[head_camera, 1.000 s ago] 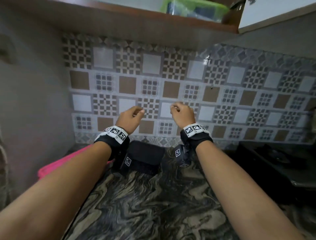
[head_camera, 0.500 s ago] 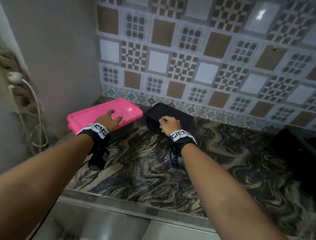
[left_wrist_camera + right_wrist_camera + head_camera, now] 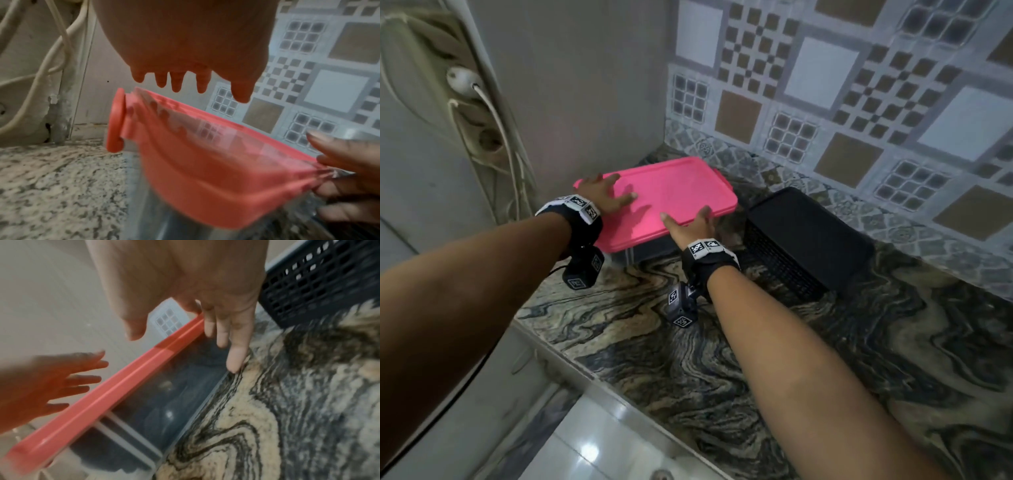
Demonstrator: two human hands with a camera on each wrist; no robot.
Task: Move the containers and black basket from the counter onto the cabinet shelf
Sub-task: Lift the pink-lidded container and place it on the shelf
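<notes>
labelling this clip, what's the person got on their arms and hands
Both forearms are bare, with no sleeves, and both hands are bare, with no gloves or rings visible. The left hand and right hand each have a black wrist strap topped by a white band printed with black square markers. A small dark camera block with the same markers hangs under each wrist; a thin dark cable seems to run from the left one.

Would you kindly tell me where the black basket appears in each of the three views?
Head: black basket at centre right, on the counter, right of the pink-lidded container.
Left wrist: not clearly in view.
Right wrist: its lattice wall fills the top right corner.
Shared landmark: the container's pink lid.
</notes>
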